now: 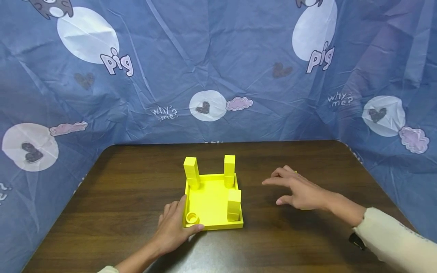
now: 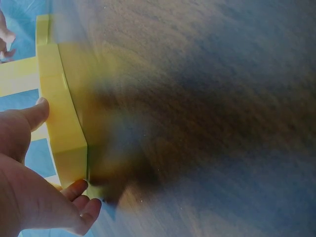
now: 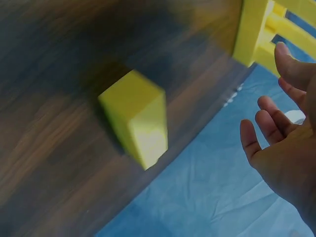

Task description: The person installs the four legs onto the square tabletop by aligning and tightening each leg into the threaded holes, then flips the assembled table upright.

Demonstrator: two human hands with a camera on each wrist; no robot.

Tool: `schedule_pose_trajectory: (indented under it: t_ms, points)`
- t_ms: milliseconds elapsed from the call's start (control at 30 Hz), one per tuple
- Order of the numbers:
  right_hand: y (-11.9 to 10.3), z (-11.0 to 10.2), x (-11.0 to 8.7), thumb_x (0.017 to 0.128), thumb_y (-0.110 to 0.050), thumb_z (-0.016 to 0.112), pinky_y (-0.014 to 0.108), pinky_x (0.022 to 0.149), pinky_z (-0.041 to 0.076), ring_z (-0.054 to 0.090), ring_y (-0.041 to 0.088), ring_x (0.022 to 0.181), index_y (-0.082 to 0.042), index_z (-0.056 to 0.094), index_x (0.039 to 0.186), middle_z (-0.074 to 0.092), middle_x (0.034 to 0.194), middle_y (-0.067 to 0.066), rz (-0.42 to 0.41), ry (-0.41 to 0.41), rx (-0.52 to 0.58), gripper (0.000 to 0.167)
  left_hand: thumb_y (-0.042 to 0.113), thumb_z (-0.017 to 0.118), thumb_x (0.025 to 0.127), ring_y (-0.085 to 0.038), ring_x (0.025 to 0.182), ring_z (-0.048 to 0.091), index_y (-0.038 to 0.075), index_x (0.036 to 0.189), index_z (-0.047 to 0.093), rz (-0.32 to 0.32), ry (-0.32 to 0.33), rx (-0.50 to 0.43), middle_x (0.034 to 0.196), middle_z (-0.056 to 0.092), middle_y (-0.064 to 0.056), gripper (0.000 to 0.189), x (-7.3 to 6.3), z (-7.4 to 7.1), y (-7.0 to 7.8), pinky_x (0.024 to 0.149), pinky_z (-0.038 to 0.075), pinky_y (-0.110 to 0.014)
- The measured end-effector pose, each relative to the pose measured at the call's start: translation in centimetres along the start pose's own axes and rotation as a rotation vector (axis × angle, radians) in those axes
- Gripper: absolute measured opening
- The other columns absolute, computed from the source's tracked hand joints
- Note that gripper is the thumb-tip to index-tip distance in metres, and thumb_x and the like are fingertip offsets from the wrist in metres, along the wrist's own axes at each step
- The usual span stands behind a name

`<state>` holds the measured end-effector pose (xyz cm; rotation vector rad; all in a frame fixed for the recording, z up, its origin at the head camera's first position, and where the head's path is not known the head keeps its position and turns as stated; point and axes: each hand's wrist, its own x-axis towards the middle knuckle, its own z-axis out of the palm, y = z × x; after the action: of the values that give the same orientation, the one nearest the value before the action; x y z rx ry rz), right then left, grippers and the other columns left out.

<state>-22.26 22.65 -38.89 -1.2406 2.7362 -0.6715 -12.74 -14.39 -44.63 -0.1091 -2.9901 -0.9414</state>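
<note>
A square yellow tray point(image 1: 212, 201) with low walls lies on the table, three yellow posts standing at its corners. Its near-left corner has an empty round socket point(image 1: 192, 218). My left hand point(image 1: 174, 225) grips that corner, thumb against the front wall and fingers along the left side. Right of the tray, my right hand point(image 1: 300, 189) hovers over the table, fingers spread and holding nothing. The right wrist view shows a loose yellow block point(image 3: 136, 116) upright on the table, apart from that hand. Only a bit of yellow peeks out behind the right hand in the head view.
The brown wooden table point(image 1: 136, 170) has rounded far corners. A blue printed cloth point(image 1: 239, 76) hangs behind it and along both sides. A small black device point(image 1: 356, 241) shows under the right sleeve.
</note>
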Motion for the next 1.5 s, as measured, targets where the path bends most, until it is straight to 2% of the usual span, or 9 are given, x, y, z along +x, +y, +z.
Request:
schedule_pose_trajectory:
  t_ms: [133, 267, 500, 700, 800, 967, 1233, 1500]
  points:
    - [1.0, -0.2, -0.8, 0.073, -0.012, 0.083, 0.034, 0.081, 0.038, 0.040, 0.009, 0.096, -0.024, 0.058, 0.132, 0.053, 0.116, -0.005, 0.004, -0.004, -0.118, 0.065, 0.053, 0.080, 0.071, -0.027, 0.109, 0.040, 0.011, 0.149, 0.032, 0.002, 0.002, -0.004, 0.121, 0.052, -0.012, 0.101, 0.0, 0.0, -0.1, 0.079, 0.032, -0.042]
    - [1.5, -0.2, -1.3, 0.072, -0.012, 0.084, 0.036, 0.080, 0.037, 0.040, 0.010, 0.095, -0.021, 0.059, 0.132, 0.054, 0.115, -0.002, 0.004, -0.015, -0.173, 0.066, 0.052, 0.080, 0.071, -0.027, 0.110, 0.040, 0.010, 0.149, 0.032, 0.002, 0.005, -0.002, 0.122, 0.053, -0.012, 0.101, 0.0, 0.0, -0.1, 0.080, 0.032, -0.042]
    - [2.5, -0.7, -2.3, 0.070, -0.014, 0.085, 0.041, 0.084, 0.040, 0.042, 0.013, 0.101, -0.025, 0.058, 0.132, 0.052, 0.116, -0.004, -0.009, -0.050, -0.273, 0.068, 0.052, 0.080, 0.070, -0.026, 0.108, 0.041, 0.010, 0.148, 0.032, 0.002, 0.000, -0.002, 0.120, 0.053, -0.011, 0.101, 0.1, 0.0, 0.1, 0.079, 0.032, -0.042]
    - [3.5, -1.3, -3.1, 0.062, 0.008, 0.081, 0.040, 0.078, 0.041, 0.043, 0.017, 0.099, -0.025, 0.063, 0.127, 0.051, 0.113, -0.001, -0.035, -0.056, -0.375, 0.075, 0.051, 0.080, 0.071, -0.027, 0.111, 0.041, 0.010, 0.148, 0.032, 0.001, 0.000, -0.006, 0.123, 0.053, -0.012, 0.100, 0.0, -0.1, 0.1, 0.080, 0.033, -0.043]
    - [4.0, -1.4, -3.4, 0.056, 0.018, 0.074, 0.036, 0.073, 0.040, 0.043, 0.017, 0.094, -0.023, 0.067, 0.122, 0.052, 0.109, 0.000, -0.047, -0.060, -0.400, 0.078, 0.052, 0.080, 0.071, -0.027, 0.112, 0.041, 0.011, 0.148, 0.032, 0.001, -0.003, -0.008, 0.125, 0.052, -0.013, 0.100, 0.0, -0.1, 0.1, 0.081, 0.033, -0.045]
    - [4.6, -1.4, -4.0, 0.051, 0.024, 0.069, 0.032, 0.067, 0.037, 0.042, 0.017, 0.088, -0.023, 0.070, 0.117, 0.050, 0.103, -0.001, -0.069, -0.075, -0.440, 0.080, 0.052, 0.080, 0.070, -0.027, 0.110, 0.040, 0.011, 0.148, 0.032, -0.003, -0.008, -0.005, 0.123, 0.052, -0.012, 0.101, 0.1, 0.0, 0.0, 0.080, 0.032, -0.043]
    - [5.0, -1.0, -4.5, 0.057, 0.023, 0.066, 0.029, 0.064, 0.034, 0.038, 0.015, 0.084, -0.025, 0.074, 0.110, 0.044, 0.093, -0.005, -0.068, -0.093, -0.482, 0.072, 0.051, 0.081, 0.071, -0.026, 0.111, 0.040, 0.011, 0.149, 0.031, -0.019, -0.013, -0.001, 0.124, 0.052, -0.012, 0.101, 0.1, 0.0, -0.2, 0.080, 0.032, -0.042]
    - [5.4, -0.3, -4.6, 0.062, 0.025, 0.061, 0.027, 0.063, 0.029, 0.034, 0.013, 0.080, -0.025, 0.076, 0.102, 0.040, 0.088, -0.008, -0.085, -0.071, -0.460, 0.066, 0.052, 0.080, 0.071, -0.028, 0.111, 0.040, 0.011, 0.149, 0.032, -0.006, -0.014, -0.012, 0.123, 0.052, -0.013, 0.100, 0.1, -0.1, 0.0, 0.081, 0.032, -0.044]
